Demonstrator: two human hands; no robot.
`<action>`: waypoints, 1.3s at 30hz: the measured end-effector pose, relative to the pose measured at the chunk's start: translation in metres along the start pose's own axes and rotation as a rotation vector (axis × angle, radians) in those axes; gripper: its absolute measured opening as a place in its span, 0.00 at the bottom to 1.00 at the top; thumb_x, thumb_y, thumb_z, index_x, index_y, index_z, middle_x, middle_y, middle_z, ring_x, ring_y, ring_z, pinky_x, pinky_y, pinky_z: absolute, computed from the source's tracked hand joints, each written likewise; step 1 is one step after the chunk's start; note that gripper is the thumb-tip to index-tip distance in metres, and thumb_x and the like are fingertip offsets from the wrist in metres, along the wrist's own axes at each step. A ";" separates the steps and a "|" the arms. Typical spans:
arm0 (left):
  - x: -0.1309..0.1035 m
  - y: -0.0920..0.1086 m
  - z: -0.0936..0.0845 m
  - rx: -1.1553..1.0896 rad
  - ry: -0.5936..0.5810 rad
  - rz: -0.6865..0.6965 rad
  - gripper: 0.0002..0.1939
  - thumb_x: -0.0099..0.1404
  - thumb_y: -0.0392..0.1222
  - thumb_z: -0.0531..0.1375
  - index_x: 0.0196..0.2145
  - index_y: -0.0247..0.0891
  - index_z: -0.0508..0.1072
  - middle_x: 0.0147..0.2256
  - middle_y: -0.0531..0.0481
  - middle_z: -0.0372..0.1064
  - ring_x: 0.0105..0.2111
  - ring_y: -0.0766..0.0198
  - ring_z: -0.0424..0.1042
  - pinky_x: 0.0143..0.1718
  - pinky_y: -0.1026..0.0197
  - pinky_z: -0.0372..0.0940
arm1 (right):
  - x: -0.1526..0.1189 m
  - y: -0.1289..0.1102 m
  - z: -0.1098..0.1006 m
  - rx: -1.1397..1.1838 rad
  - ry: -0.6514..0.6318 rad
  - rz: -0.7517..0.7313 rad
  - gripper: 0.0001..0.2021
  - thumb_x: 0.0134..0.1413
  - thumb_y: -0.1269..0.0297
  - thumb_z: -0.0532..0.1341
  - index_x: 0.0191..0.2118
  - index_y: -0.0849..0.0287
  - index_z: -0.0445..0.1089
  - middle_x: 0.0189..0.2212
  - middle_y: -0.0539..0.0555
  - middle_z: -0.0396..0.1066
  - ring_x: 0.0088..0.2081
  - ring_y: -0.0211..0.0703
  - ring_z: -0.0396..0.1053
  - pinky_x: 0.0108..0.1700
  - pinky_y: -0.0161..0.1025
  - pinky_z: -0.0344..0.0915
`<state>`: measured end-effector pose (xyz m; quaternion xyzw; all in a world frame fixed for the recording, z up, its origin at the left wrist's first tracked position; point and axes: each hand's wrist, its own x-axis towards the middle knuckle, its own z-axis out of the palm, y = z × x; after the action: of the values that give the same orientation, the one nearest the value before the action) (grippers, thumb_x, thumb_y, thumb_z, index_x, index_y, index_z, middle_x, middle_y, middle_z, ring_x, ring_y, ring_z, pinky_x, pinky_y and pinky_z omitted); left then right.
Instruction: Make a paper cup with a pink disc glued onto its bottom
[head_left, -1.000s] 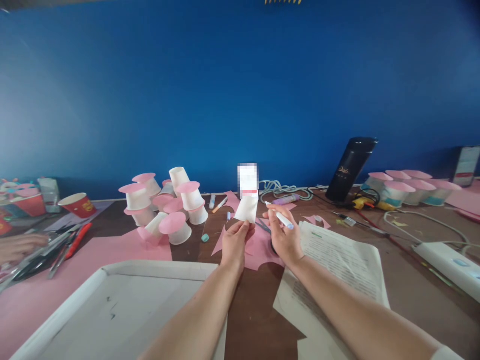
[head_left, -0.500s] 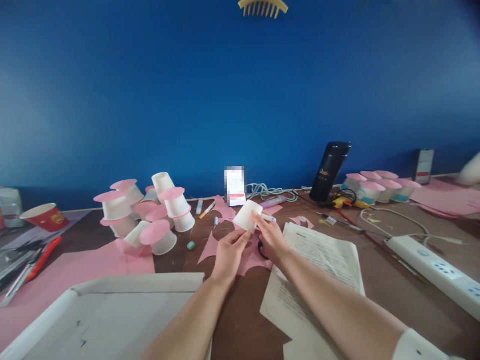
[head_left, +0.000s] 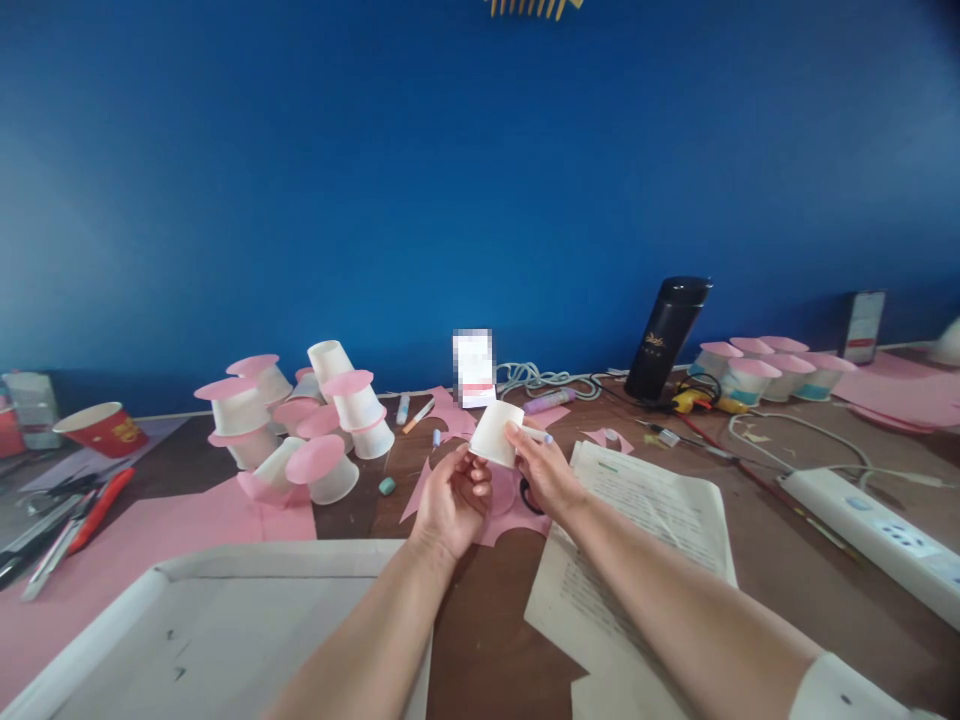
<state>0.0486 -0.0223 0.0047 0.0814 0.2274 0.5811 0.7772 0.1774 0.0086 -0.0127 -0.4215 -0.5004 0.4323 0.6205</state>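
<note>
My right grip pinches a white paper cup near the centre of the frame, thumb and fingers pressed on its side, and the same hand keeps a white pen tucked along it, the bluish end pointing right. The cup is tilted, held up off the surface. My left grip sits just below and left of it, palm turned up and fingers loosely curled near the cup's lower edge; I cannot tell whether a fingertip touches it.

Beneath my hands lies cut pink paper, with a black scissor handle partly hidden beside my right hand. Directly behind the cup, a phone stands upright near the blue wall, its screen partly blurred out.

Left of centre, paper cups with pink discs are grouped, some stacked and one tipped over. A small teal lump lies between them and my left hand. A white tray fills the lower left of the frame, partly behind my left forearm. Under my right forearm are printed sheets. Farther right are a black bottle, another cluster of pink-topped cups and a white power strip at the right edge.
</note>
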 end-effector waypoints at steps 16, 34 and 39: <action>0.010 -0.001 -0.009 0.030 0.098 0.230 0.06 0.60 0.29 0.58 0.27 0.30 0.73 0.25 0.47 0.72 0.25 0.71 0.72 0.30 0.71 0.69 | -0.028 -0.023 0.001 -0.500 -0.107 -0.669 0.09 0.61 0.64 0.56 0.44 0.54 0.70 0.37 0.54 0.72 0.39 0.44 0.70 0.44 0.42 0.67; 0.017 -0.008 -0.019 0.270 0.046 0.381 0.07 0.51 0.38 0.67 0.28 0.32 0.74 0.26 0.49 0.73 0.28 0.68 0.72 0.33 0.66 0.65 | -0.027 -0.022 0.004 -0.622 -0.061 -0.693 0.08 0.61 0.64 0.56 0.43 0.54 0.71 0.37 0.53 0.75 0.40 0.45 0.71 0.45 0.43 0.64; 0.016 -0.010 -0.020 0.348 0.065 0.426 0.11 0.50 0.42 0.69 0.28 0.33 0.75 0.26 0.49 0.73 0.30 0.67 0.73 0.35 0.64 0.64 | -0.025 -0.022 0.003 -0.625 -0.028 -0.706 0.08 0.61 0.65 0.56 0.42 0.54 0.71 0.36 0.53 0.75 0.41 0.45 0.71 0.45 0.44 0.64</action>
<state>0.0514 -0.0127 -0.0209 0.2409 0.3264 0.6861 0.6038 0.1737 -0.0212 0.0028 -0.3863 -0.7275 0.0291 0.5663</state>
